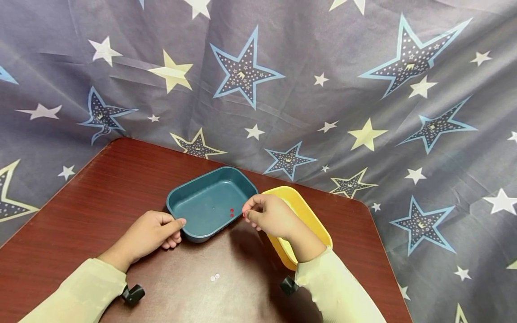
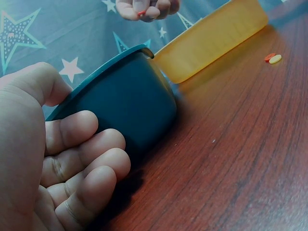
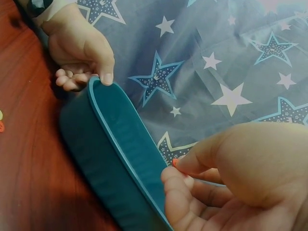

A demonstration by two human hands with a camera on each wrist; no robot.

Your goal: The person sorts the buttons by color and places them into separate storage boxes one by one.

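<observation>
My left hand (image 1: 149,233) holds the near left rim of a teal plastic tray (image 1: 202,204), thumb on the edge and fingers curled below it outside. Two small red discs (image 1: 232,212) lie inside the tray at its right side. Just over the tray's right edge, my right hand (image 1: 272,217) pinches another small red disc (image 3: 175,162) between thumb and forefinger. In the left wrist view, two small discs, a red one (image 2: 269,57) and a yellow one (image 2: 275,59), lie side by side on the table; from the head they look whitish.
A yellow tray (image 1: 311,220) stands right of the teal tray, partly under my right hand and forearm. Both trays stand on a reddish-brown wooden table (image 1: 121,179). Behind the table hangs a grey curtain (image 1: 307,112) with stars.
</observation>
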